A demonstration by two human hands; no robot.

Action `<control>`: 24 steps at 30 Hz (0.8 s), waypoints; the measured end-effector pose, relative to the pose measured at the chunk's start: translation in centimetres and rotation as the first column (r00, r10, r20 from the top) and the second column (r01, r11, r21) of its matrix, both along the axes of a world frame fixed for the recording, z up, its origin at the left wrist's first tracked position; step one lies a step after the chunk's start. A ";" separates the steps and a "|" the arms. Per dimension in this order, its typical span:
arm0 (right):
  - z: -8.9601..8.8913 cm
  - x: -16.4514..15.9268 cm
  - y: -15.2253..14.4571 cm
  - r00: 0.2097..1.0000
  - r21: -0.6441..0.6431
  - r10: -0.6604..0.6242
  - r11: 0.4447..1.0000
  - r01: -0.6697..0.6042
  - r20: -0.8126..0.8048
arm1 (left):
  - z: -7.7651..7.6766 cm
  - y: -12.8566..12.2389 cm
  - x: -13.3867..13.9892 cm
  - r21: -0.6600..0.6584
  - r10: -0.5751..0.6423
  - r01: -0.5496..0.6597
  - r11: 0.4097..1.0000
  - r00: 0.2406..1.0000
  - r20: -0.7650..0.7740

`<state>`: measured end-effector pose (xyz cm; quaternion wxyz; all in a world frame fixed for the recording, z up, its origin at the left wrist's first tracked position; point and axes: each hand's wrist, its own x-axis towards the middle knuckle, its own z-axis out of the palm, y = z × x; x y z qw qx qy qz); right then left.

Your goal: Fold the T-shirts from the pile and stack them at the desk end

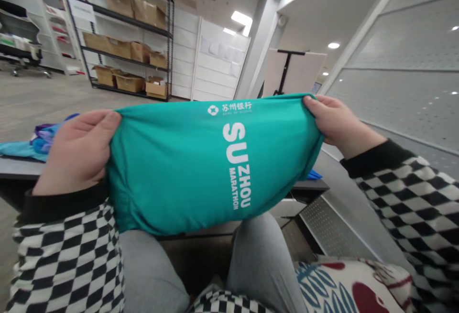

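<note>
A teal cloth [172, 160], folded or tubular, is stretched sideways in front of me above my knees. White lettering on it reads SUZHOU MARATHON, with a small round logo and Chinese characters near the top edge. My left hand [84, 143] pinches its upper left corner, thumb on top. At the upper right corner my right hand [333, 119] grips the fabric between thumb and fingers. The top edge is pulled fairly taut, while the lower part hangs loosely. Which kind of garment or cloth it is, I cannot tell.
A dark low table [17, 167] stands behind the cloth, with crumpled blue and purple fabric [45, 141] at its left. A patterned cushion [344, 284] lies at my lower right. Farther off are a metal shelf [125, 57] with cardboard boxes and an office chair [19, 36].
</note>
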<state>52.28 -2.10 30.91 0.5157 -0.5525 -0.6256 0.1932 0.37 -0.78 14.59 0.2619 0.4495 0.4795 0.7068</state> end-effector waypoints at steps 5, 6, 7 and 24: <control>-4.6 2.3 4.6 0.940 0.085 -0.163 0.986 0.144 0.301 | -3.2 6.7 1.1 0.056 0.040 -0.019 0.998 0.914 -0.403; -5.9 2.8 5.8 0.892 0.107 -0.206 0.978 0.178 0.403 | -3.9 8.2 1.6 0.055 0.065 -0.044 0.998 0.876 -0.478; -7.4 3.2 7.0 0.834 0.118 -0.239 0.971 0.207 0.498 | -4.5 9.8 2.2 0.047 0.082 -0.067 0.997 0.833 -0.547; -30.9 7.7 22.0 0.567 -0.177 -0.159 0.853 0.492 0.808 | -15.6 26.2 11.5 -0.342 -0.274 -0.195 0.919 0.310 -0.911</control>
